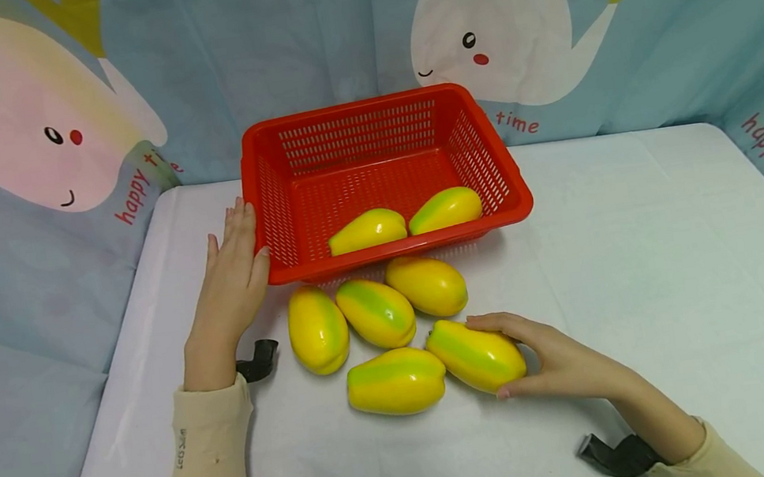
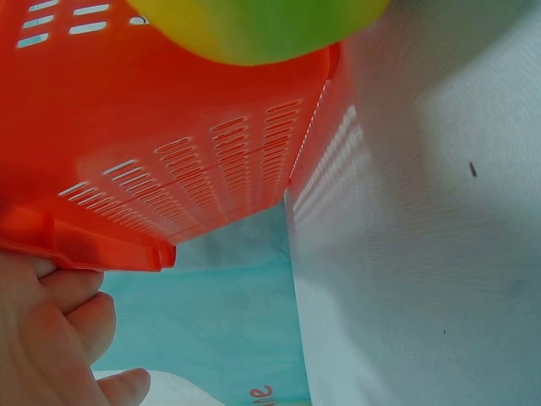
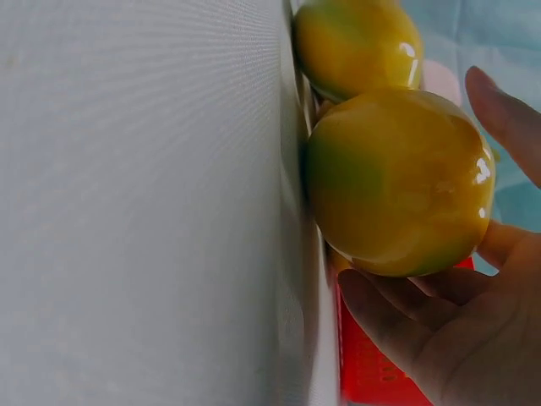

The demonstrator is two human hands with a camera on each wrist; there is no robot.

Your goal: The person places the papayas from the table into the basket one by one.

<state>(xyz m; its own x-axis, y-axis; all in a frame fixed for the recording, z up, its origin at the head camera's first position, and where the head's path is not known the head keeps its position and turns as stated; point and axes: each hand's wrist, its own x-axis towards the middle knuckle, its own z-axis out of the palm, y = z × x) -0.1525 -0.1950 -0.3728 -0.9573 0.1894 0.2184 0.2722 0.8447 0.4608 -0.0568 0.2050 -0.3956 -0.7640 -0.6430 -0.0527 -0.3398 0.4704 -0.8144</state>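
Note:
My left hand (image 1: 230, 277) rests with straight fingers against the left side of a red plastic basket (image 1: 394, 252). In the left wrist view, its fingers (image 2: 89, 317) touch the underside of the basket's rim. Toward the right, my right hand (image 1: 561, 360) holds a glossy yellow-green papaya (image 1: 477, 356) lying on the table, fingers along its far side and thumb by its near end. The right wrist view has the fingers (image 3: 397, 317) against this papaya (image 3: 397, 182), while the thumb (image 3: 511, 118) stands out from it. Two papayas (image 1: 368, 230) lie inside the basket.
Several more papayas (image 1: 318, 330) lie close together in front of the basket on a white-covered table (image 1: 642, 254). A blue curtain (image 1: 300, 34) with whale prints hangs behind the table. Black straps (image 1: 259, 360) with wrist cameras jut from both wrists.

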